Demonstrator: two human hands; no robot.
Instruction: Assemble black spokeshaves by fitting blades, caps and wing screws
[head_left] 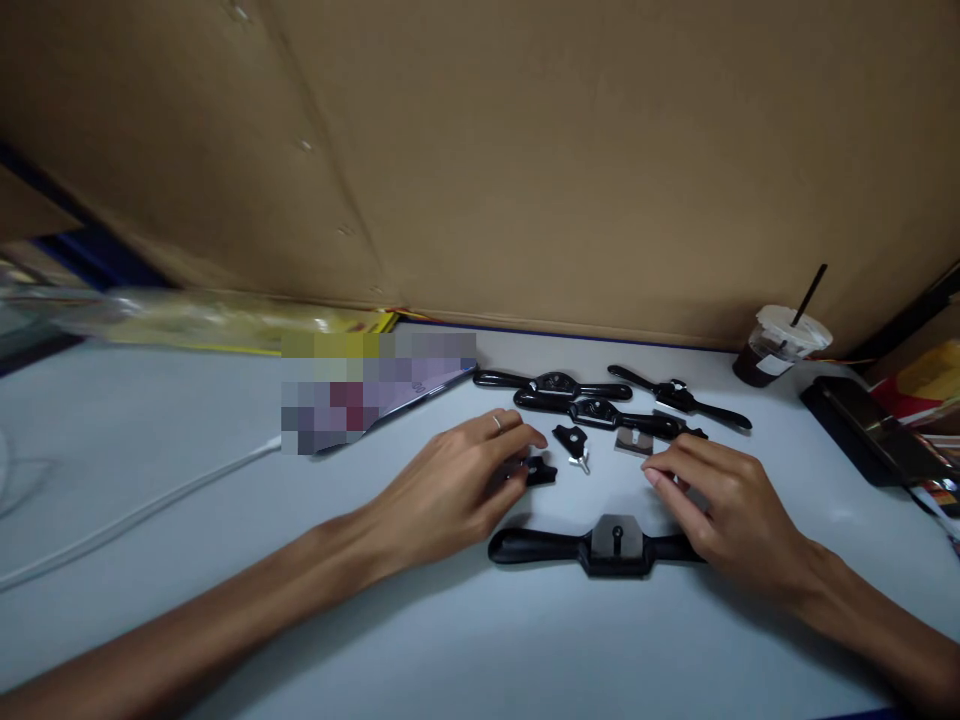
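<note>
My left hand (469, 475) curls over a small black lever cap (541, 470), its thumb against it; the far fingers are hidden. My right hand (739, 505) hovers over the right handle of a black spokeshave (517, 546), thumb and forefinger tips together in a pinch; anything between them is too small to make out. A steel blade (628, 537) lies on that spokeshave's body, with a screw showing in its slot. Beyond, between the hands, are another black lever cap (570, 440), a silver thumbscrew (580, 462) and a loose steel blade (634, 441).
Behind lie more black spokeshaves: one (499, 380), a second (544, 402) and a third (724, 414). A lidded drink cup (765, 350) with a straw stands back right, near a black phone-like object (847, 430). At left are a partly blurred-out phone (405, 395) and white cable (150, 510).
</note>
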